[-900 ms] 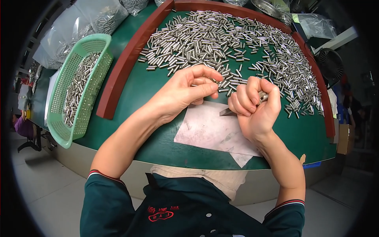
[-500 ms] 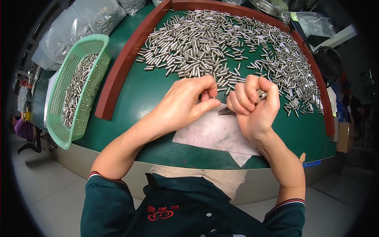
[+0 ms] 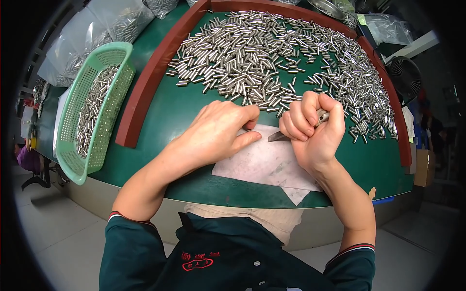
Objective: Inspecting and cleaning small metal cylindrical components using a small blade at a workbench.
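My left hand [image 3: 218, 128] hovers over the near side of the pinkish-white cloth [image 3: 257, 162], its fingers curled and the thumb a little apart from the index finger. Whatever those fingers may hold is hidden. My right hand [image 3: 315, 128] is closed in a fist round a bladed hand tool [image 3: 278, 137]. Its flat grey metal tip points left, toward my left thumb, and a pale handle end shows above the fist; its exact kind is unclear. Just beyond both hands lies a wide spread of small, shiny metal pins [image 3: 247, 58].
A red-brown raised border [image 3: 138, 106] frames the pins on the green table [image 3: 160, 121]. On the left, a green perforated basket [image 3: 97, 165] holds more pins. Clear bags [image 3: 104, 29] of metal parts stand at the back left. A black fan [image 3: 405, 77] is at the right.
My left hand has drawn slightly left and down, away from the blade. A small pin end seen between thumb and index finger no longer shows. My right hand stays nearly still.
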`<control>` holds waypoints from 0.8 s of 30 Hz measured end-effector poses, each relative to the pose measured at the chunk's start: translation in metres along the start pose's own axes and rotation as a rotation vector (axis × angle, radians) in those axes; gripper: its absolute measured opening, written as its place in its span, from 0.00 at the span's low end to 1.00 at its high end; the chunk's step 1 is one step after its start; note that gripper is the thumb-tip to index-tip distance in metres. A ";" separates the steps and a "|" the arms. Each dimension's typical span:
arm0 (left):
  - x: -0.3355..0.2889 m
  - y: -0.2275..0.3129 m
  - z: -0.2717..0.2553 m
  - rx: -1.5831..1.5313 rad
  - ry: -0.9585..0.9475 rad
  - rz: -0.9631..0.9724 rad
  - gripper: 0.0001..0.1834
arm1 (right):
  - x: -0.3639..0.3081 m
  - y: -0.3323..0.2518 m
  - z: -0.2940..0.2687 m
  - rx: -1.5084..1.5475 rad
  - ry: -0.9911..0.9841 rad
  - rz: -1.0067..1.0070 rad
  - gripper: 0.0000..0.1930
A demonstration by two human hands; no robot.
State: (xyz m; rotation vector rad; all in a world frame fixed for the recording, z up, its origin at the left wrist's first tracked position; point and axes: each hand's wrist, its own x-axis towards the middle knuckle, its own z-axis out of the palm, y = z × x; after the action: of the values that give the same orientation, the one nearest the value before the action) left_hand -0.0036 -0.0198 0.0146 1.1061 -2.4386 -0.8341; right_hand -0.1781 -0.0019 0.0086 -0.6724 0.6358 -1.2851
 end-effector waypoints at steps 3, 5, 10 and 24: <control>0.000 0.001 -0.003 0.036 -0.082 -0.020 0.10 | 0.000 0.000 0.000 0.001 -0.002 0.002 0.19; 0.000 0.002 -0.004 0.041 -0.098 -0.016 0.09 | 0.000 0.000 -0.002 0.002 -0.005 0.003 0.19; -0.001 -0.003 0.004 -0.007 -0.004 0.051 0.08 | 0.000 0.000 -0.003 0.050 -0.033 0.007 0.18; -0.001 -0.001 0.011 -0.060 0.024 0.025 0.08 | -0.002 0.000 -0.002 0.059 -0.037 -0.042 0.19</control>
State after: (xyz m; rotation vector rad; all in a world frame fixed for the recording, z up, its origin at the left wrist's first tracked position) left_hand -0.0082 -0.0159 0.0052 1.0562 -2.3871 -0.8748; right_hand -0.1804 0.0002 0.0073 -0.6628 0.5542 -1.3221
